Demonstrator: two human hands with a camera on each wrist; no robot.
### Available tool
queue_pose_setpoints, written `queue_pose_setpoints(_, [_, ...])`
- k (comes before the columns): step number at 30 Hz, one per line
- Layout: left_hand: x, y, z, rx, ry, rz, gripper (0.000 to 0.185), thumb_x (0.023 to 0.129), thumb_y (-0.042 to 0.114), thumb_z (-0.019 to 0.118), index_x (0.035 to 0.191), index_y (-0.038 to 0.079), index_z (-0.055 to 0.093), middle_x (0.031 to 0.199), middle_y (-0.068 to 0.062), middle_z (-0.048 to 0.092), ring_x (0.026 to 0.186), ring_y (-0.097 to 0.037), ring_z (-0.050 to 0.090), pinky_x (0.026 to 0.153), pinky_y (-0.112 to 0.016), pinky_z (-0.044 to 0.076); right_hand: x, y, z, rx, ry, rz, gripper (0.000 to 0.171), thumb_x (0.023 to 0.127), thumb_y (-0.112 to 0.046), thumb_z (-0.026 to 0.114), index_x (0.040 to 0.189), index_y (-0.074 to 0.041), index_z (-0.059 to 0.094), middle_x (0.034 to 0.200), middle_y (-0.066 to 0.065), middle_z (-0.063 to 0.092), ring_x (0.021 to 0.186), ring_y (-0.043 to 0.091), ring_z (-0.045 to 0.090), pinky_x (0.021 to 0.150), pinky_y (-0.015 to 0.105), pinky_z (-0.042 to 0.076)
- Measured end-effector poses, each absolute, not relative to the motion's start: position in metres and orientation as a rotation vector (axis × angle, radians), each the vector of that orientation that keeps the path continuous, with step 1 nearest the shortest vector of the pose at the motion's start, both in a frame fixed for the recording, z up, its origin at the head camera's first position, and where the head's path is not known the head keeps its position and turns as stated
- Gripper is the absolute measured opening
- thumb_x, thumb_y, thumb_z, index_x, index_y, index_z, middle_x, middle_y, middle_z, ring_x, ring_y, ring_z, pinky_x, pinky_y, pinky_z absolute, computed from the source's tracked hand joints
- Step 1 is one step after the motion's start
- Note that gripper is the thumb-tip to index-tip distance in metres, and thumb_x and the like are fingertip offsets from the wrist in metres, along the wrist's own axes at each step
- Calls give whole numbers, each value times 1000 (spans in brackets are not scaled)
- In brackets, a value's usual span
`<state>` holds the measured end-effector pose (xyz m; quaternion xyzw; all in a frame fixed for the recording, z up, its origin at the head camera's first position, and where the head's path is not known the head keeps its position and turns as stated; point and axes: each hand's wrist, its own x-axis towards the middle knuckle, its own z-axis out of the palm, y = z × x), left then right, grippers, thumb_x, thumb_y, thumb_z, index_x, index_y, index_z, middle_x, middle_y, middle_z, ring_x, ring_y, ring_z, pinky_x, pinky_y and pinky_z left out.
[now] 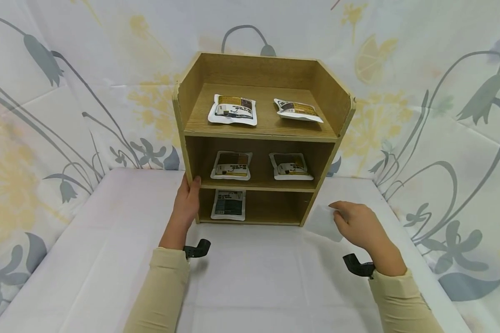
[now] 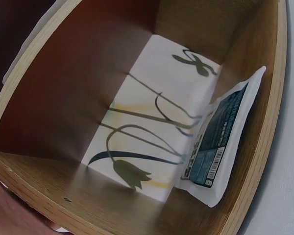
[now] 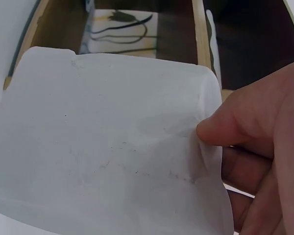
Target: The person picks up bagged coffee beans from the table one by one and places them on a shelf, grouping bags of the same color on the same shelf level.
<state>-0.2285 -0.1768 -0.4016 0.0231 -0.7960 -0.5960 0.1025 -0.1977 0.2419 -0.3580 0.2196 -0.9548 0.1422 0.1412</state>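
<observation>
Now the right hand point(image 1: 360, 224) pinches a flat white plastic pouch point(image 3: 108, 142) by its edge, beside the wooden three-tier shelf point(image 1: 263, 134) on the counter point(image 1: 254, 277). It looks light, limp and slippery; the left hand point(image 1: 187, 203) holds the shelf's side.

Printed labels on shelf pouches point(image 1: 232, 110), barcode on bottom pouch point(image 2: 220, 142), all text illegible

White pouch point(image 3: 112, 147) hides its printed face.

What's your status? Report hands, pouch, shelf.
Left hand grips shelf unit's left edge. Right hand pinches white pouch, beside the unit. Bottom shelf: one pouch at left, right half free.
</observation>
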Motion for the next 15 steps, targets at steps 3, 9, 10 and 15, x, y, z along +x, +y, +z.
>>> queue_pose_setpoints(3, [-229, -177, -402, 62, -2349, -1760, 63, 101, 55, 29, 156, 29, 12, 158, -12, 28, 142, -37, 32, 111, -61, 29, -198, 238, -361, 649, -2763, 413, 27, 92, -7, 51, 111, -1, 69, 103, 16, 73, 88, 32, 69, 77, 50, 53])
queue_pose_setpoints(9, [-228, -178, -402, 43, -2334, -1764, 64, 101, 54, 29, 156, 27, 11, 159, -11, 26, 145, -34, 27, 114, -58, 25, -197, 228, -364, 689, -2766, 440, 27, 92, -6, 52, 111, -1, 69, 106, 17, 72, 91, 32, 69, 78, 49, 54])
queue_pose_setpoints(10, [-228, -178, -402, 38, -2331, -1764, 63, 101, 54, 28, 156, 27, 12, 159, -11, 26, 145, -34, 26, 115, -57, 25, -197, 227, -365, 698, -2763, 447, 27, 92, -6, 52, 111, -1, 70, 105, 16, 72, 90, 31, 69, 76, 48, 54])
queue_pose_setpoints(15, [-229, -179, -403, 30, -2333, -1759, 64, 101, 55, 28, 156, 27, 11, 159, -11, 26, 146, -33, 25, 115, -58, 24, -197, 218, -369, 749, -2756, 488, 27, 92, -6, 52, 111, -2, 70, 107, 15, 72, 93, 30, 69, 78, 47, 54])
